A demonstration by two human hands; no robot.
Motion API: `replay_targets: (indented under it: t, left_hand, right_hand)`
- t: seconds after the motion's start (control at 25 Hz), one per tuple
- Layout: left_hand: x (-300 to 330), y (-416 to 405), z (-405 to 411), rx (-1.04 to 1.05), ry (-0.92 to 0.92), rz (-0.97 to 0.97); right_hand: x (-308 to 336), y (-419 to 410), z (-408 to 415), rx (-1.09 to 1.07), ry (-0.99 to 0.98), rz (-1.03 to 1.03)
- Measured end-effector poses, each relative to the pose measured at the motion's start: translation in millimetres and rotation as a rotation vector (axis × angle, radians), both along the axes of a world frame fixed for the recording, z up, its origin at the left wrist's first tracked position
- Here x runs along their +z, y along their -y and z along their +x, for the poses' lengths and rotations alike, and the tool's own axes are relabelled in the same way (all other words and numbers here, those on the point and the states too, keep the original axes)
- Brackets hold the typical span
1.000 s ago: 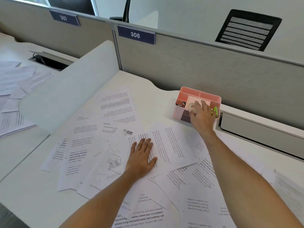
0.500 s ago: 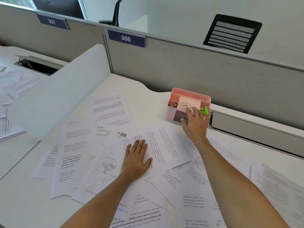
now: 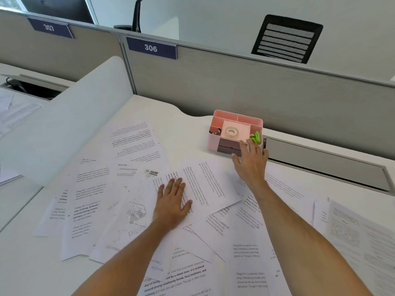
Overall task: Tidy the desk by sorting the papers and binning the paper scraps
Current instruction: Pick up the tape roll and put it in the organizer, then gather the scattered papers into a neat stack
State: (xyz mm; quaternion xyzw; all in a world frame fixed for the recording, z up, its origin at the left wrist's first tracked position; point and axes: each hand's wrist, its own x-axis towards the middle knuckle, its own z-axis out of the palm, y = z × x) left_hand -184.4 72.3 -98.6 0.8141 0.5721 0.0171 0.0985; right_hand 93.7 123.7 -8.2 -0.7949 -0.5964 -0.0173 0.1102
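Right grip (image 3: 250, 165) touching pink organizer (image 3: 215, 144) holding tape roll (image 3: 231, 131)

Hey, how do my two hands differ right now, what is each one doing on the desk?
The left hand lies flat, palm down, on the printed sheet in the middle of the papers; the right hand reaches farther out to the pink organizer. The left hand's fingers are straight and together; the right hand's fingers spread over the organizer's dark drawer. Both are bare and grip nothing that shows.
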Motion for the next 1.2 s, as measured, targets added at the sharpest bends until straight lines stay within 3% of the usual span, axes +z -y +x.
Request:
replay_targets:
  t: [0.56, 0.72, 0.92, 1.2]
  left_hand:
    - [15, -3, 8, 0.017, 0.168, -0.081]
    - [21, 31, 26, 0.004, 0.310, -0.054]
    - [21, 90, 54, -0.122, 0.371, -0.101]
    - [22, 149, 96, -0.421, 0.309, -0.147]
  right_hand:
    - [-40, 229, 49, -0.382, -0.175, -0.012]
    - [-40, 291, 69, -0.560, -0.188, 0.006]
    - [-43, 360, 95, -0.777, -0.218, 0.034]
    - [-47, 408, 118, -0.984, -0.315, -0.022]
